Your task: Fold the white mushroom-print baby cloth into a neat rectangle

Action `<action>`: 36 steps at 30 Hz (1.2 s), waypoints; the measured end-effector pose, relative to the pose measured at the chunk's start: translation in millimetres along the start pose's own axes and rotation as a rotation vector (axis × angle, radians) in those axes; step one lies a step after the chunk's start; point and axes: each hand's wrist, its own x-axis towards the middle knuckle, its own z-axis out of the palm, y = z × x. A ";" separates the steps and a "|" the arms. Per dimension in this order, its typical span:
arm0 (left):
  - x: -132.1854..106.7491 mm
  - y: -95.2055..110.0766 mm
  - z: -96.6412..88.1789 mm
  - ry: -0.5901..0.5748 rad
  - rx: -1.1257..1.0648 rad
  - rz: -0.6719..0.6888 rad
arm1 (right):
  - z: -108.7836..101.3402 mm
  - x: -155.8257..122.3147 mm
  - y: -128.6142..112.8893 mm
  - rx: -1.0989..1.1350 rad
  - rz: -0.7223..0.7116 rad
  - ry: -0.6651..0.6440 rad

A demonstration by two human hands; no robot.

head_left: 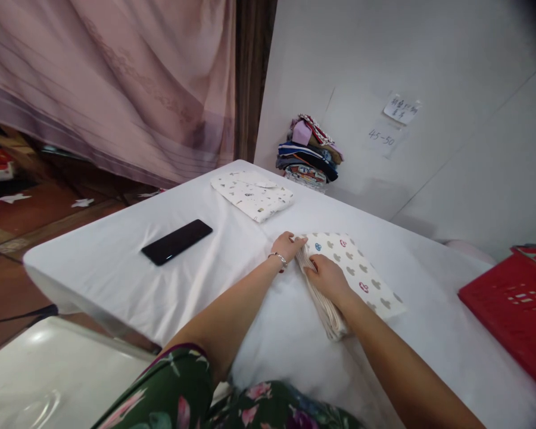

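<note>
A folded cream cloth point(361, 271) with grey and red mouse-head prints lies on the white table point(116, 268). My left hand point(287, 245), with a bracelet at the wrist, rests at the cloth's far left corner, fingers curled onto its edge. My right hand point(328, 277) lies on the cloth's near left edge, thumb and fingers pressed together on the stacked folds. A second folded white printed cloth point(252, 195) sits farther back on the table.
A black phone point(177, 241) lies left of my hands. A pile of folded colourful clothes point(309, 152) stands against the white wall at the back. A red crate point(518, 304) sits at the right edge. A pink curtain point(116, 77) hangs at left.
</note>
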 end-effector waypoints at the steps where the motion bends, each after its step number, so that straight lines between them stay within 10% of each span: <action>1: 0.0 0.4 -0.2 -0.008 0.032 0.007 | -0.3 -2.4 -1.4 -0.019 -0.006 -0.003; 25: -4.0 4.7 -13.6 -0.113 -0.085 -0.095 | 6.6 -61.2 15.6 0.337 -0.087 0.172; 36: -22.8 8.4 -15.1 -0.513 -0.145 -0.223 | 7.8 -63.5 15.3 0.435 -0.067 0.189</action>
